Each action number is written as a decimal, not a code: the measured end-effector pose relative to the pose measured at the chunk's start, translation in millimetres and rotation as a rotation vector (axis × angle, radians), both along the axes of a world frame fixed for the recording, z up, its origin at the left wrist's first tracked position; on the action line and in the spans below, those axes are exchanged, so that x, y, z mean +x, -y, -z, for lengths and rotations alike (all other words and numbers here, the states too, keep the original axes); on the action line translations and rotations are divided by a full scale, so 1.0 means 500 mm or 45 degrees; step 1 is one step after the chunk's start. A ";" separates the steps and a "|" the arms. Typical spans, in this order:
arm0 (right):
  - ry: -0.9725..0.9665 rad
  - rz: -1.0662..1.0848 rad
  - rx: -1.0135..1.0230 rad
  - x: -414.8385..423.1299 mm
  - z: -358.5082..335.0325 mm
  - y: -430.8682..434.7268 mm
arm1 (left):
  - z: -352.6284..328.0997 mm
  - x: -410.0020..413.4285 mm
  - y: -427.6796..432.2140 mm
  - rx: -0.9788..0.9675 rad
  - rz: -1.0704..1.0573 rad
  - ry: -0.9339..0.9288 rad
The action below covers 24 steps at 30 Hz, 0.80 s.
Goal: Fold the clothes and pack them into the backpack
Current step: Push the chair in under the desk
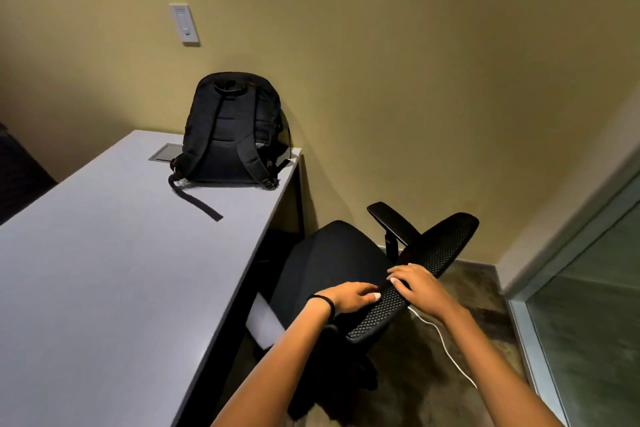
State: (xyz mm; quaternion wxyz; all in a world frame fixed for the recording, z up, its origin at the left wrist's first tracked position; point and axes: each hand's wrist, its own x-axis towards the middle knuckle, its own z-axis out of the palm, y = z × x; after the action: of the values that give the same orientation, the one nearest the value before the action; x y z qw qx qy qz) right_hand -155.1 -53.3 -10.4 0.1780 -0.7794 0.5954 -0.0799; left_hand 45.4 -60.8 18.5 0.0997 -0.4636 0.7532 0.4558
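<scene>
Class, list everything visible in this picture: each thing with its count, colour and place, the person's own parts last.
backpack: 1, black with red trim, upright at table's far end, by the wall
table: 1, grey, left
chair: 1, black, right of table
cable: 1, white, on floor beside chair
wall plate: 1, white, above backpack
glass panel: 1, greenish, far right
wristband: 1, black, left wrist
left hand, right hand: 2, bare, on chair's mesh backrest
</scene>
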 end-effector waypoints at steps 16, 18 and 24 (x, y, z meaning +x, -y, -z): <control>-0.100 -0.414 -0.160 -0.121 0.005 0.058 | 0.020 -0.127 -0.087 -0.207 -0.650 0.323; -0.116 -0.422 -0.151 -0.132 0.005 0.068 | 0.014 -0.134 -0.091 -0.217 -0.692 0.341; -0.247 -0.420 -0.091 -0.162 0.007 0.130 | 0.012 -0.133 -0.086 -0.166 -0.714 0.345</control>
State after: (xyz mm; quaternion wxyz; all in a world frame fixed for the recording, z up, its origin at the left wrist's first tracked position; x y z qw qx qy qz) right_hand -236.3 -118.5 -14.0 0.1026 -0.8763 0.4707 0.0048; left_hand -21.0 -17.9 12.5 0.0396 -0.7150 0.6037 0.3503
